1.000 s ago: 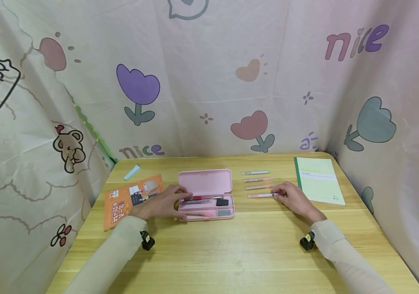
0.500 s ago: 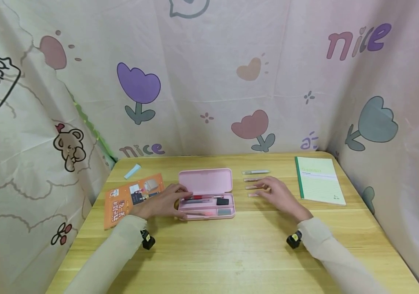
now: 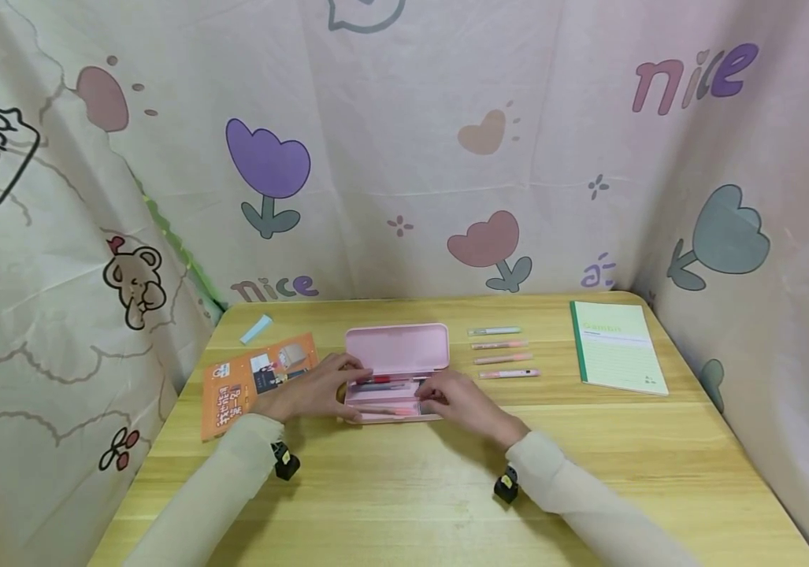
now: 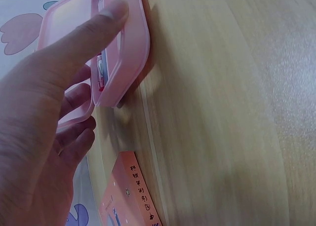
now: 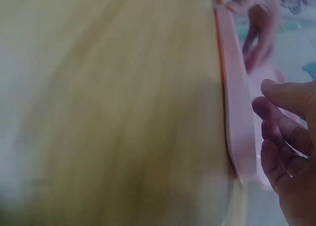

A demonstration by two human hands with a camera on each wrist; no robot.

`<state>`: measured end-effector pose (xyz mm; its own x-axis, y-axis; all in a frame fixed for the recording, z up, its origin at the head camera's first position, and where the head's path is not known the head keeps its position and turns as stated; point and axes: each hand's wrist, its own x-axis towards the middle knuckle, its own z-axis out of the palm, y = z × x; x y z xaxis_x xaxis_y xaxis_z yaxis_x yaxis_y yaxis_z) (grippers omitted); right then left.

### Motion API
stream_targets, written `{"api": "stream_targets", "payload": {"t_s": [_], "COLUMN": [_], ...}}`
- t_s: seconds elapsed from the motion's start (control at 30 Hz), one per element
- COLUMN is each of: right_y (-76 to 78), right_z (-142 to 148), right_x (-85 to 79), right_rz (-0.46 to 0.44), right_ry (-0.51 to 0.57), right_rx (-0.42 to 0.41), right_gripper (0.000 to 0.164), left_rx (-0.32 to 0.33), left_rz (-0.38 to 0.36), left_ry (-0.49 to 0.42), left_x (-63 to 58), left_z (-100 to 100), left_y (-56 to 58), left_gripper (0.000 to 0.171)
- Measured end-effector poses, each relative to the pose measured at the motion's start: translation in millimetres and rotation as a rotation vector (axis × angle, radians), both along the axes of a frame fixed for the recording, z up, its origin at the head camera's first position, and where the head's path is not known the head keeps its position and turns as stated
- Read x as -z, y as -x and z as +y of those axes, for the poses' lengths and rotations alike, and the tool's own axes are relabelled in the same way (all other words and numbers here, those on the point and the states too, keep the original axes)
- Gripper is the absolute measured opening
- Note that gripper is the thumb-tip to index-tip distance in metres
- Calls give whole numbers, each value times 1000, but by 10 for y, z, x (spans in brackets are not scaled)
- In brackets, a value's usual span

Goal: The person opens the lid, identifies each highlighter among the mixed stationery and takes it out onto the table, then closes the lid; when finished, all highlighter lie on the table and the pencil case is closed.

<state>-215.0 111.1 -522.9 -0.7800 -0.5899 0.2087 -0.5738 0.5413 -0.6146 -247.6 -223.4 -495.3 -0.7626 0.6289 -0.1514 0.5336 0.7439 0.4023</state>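
A pink pencil case (image 3: 397, 346) lies with its lid raised at the middle of the table. My left hand (image 3: 319, 387) holds its left end, thumb at the front rim and fingers toward the back; the left wrist view shows the thumb over the wall. My right hand (image 3: 464, 405) is over the case's right end, fingertips down at the small compartments. In the right wrist view those fingers (image 5: 271, 132) are loosely bent, a gap before the thumb, with nothing visible between. A red pen (image 3: 379, 379) and a pink pen (image 3: 393, 411) lie inside. My right fingers hide the black block.
Several pens (image 3: 509, 374) lie in a row right of the case. A green-spined notebook (image 3: 620, 346) is at the far right. Left of the case are an orange booklet (image 3: 234, 394) and a pale blue strip (image 3: 256, 329). A patterned curtain (image 3: 376, 157) stands behind the table.
My right hand has left the nearest pen of the row, which now lies whole in view, and has moved left over the case. My left hand has stayed in place.
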Motion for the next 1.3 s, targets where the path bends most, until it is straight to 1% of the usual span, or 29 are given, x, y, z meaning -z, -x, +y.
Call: {"api": "stream_targets", "payload": {"t_s": [0.23, 0.4, 0.53, 0.63, 0.73, 0.87, 0.93, 1.13, 1.23, 1.3], "right_y": [-33, -53, -74, -90, -95, -83, -78, -74, -56, -37], "right_z": [-196, -273, -327, -352, -356, -334, -316, -243, -144, -30], "right_x": [-10, -11, -61, -99, -108, -74, -62, -113, -146, -153], "right_rz": [107, 154, 159, 131, 86, 23, 8, 35, 55, 79], "right_ry": [-122, -211, -238, -250, -237, -176, -155, -126, -99, -81], "right_rx": [-29, -54, -84, -88, -65, -42, -32, -11, 0, 5], "right_gripper": [17, 20, 17, 17, 18, 15, 13, 12, 12, 13], "left_rx": [9, 5, 16, 21, 19, 20, 20, 24, 30, 29], "left_rz": [17, 14, 26, 33, 24, 14, 15, 25, 26, 18], "left_ry": [3, 2, 1, 2, -4, -7, -3, -3, -11, -10], "left_x": [1, -5, -3, -1, -12, -14, -10, -7, 6, 15], "left_z": [-10, -8, -16, -18, -14, -6, -4, -14, -21, -24], "left_y": [15, 15, 15, 14, 7, 9, 15, 19, 20, 21], "left_gripper": [92, 93, 92, 91, 92, 91, 91, 91, 92, 92]}}
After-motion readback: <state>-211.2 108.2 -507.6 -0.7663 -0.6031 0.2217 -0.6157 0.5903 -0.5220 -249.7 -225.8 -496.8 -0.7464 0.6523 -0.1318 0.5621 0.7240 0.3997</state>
